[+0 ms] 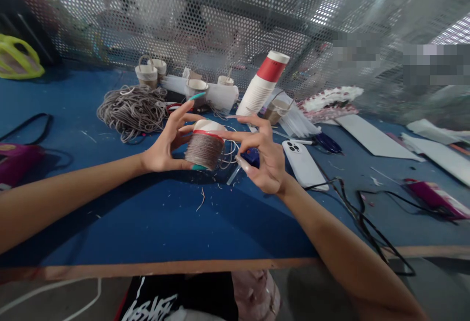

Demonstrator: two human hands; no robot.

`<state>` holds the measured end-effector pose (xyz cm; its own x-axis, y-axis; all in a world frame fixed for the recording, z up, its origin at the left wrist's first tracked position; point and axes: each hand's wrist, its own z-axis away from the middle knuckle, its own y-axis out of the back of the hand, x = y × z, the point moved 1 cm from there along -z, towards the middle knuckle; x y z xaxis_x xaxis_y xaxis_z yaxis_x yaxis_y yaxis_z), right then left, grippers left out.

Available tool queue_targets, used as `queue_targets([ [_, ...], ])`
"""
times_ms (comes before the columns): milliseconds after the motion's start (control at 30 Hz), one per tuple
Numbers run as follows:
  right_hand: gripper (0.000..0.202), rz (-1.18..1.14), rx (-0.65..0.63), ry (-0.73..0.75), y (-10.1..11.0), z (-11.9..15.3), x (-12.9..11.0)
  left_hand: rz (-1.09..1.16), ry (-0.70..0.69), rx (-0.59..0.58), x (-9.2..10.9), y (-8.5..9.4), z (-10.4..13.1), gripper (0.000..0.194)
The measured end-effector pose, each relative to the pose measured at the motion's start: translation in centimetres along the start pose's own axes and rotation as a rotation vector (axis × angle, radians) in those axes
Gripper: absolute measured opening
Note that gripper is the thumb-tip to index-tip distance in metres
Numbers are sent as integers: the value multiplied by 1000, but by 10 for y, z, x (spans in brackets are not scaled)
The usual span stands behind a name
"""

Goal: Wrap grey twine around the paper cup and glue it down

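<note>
A paper cup [204, 147] wrapped in grey-brown cord, with a red and white band left bare near its upper end, is tilted above the blue table. My left hand [167, 142] grips it from the left, thumb below and fingers around the top. My right hand [266, 157] is at its right side, index fingertip against the red band, thumb and the other fingers curled apart. Just behind my right hand lies a blue glue gun [250, 156], partly hidden, its clear glue stick [234, 175] poking out below.
Behind are a grey cord heap [134, 108], a leaning cup stack [259, 88] and small cord-wrapped cups [147, 74]. To the right lie a white phone [304, 164], black cables [352, 206] and white boards [378, 137]. The table's front edge [165, 268] runs below my arms.
</note>
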<state>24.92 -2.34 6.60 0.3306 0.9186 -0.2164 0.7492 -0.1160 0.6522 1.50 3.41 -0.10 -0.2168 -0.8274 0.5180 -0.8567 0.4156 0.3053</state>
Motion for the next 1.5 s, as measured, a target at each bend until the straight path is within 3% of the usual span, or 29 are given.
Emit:
queue_targets([
  [167,5,32,108,15,1,1,3,-67,-16,6,-3,3,1,112],
  [367,13,164,283,109,0,3,5,40,23,33,-3,3,4,102],
  [467,20,201,219,119,-2,2,1,86,41,31,-2,4,3,101],
  [600,14,180,94,96,-5,2,0,110,64,40,-3,5,4,101],
  [700,8,170,143,102,-3,4,2,101,61,51,-3,4,5,100],
  [900,18,269,181,203,3,5,0,57,39,59,-3,4,5,99],
  [1133,6,243,349,147,0,5,0,52,23,52,-2,5,3,96],
  [1333,7,221,129,148,0,3,-2,82,24,63,-2,4,3,93],
  [1500,15,280,162,240,0,4,-2,62,-3,86,-2,4,1,91],
])
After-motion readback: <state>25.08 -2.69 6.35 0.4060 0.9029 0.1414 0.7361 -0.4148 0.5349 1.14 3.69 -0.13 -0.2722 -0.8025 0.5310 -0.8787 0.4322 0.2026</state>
